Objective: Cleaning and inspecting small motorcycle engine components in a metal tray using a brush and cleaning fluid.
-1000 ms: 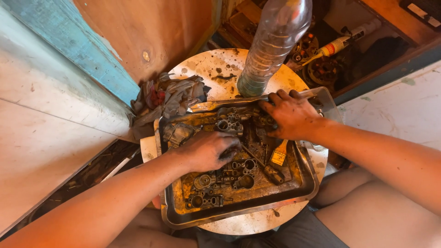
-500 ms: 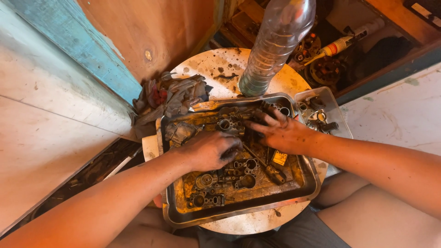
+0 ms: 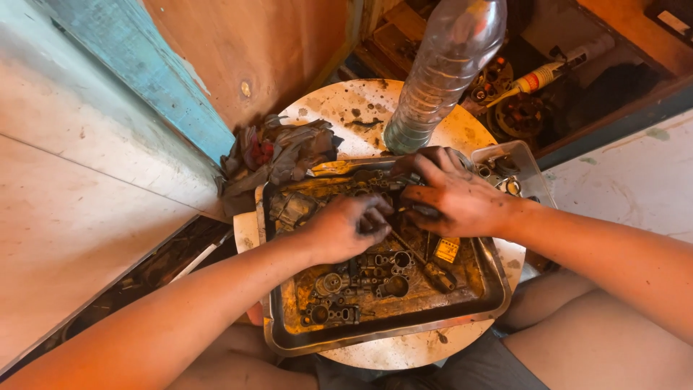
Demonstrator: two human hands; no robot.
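Note:
A greasy metal tray (image 3: 382,332) sits on a small round white table (image 3: 339,108) and holds several dirty carburetor parts (image 3: 364,278). My left hand (image 3: 346,227) is curled over a small dark part in the middle of the tray. Just to its right my right hand (image 3: 451,195) is spread low over the tray's far right, its fingers touching dark parts beneath it; what they grip is hidden. The two hands almost touch.
A clear plastic bottle (image 3: 440,72) stands behind the tray. A dirty rag (image 3: 278,155) lies at the tray's far left corner. A small clear plastic box (image 3: 509,170) with metal bits sits right of the tray. A wooden board and blue-edged wall rise on the left.
My right hand has moved left from the tray's right rim to the tray's middle, close to my left hand. My left hand has stayed in place.

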